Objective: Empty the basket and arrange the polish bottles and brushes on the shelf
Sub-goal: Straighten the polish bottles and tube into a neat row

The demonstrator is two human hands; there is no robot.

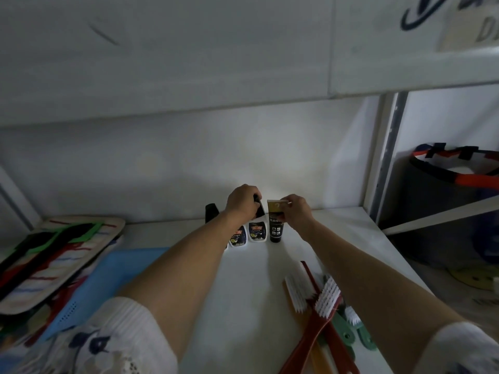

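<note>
Polish bottles, row at far edge of white shelf (256, 279), against the back wall. Left hand (242, 202) was closed over the black cap of one bottle (256, 230) in the row; right hand (295, 209) pinched the crimped top of an upright black and gold tube (276, 225) with fingertips, the tube standing on its cap just right of that bottle. Second labelled bottle (238, 238) stood just left, partly behind the left forearm; a further black cap (211, 211) showed farther left, its body hidden. Brushes (318, 300): red-handled, orange-handled and green-handled, lying crossed in a loose heap at near right of shelf, not yet set out. Blue basket (89, 290) lay near left, beside a patterned board (54, 257); its contents could not be seen.

Step in hand, by judgement: squaring up the bottle row. Next move likely called for letting go gently so the tube stays standing, then sorting the brushes.
</note>
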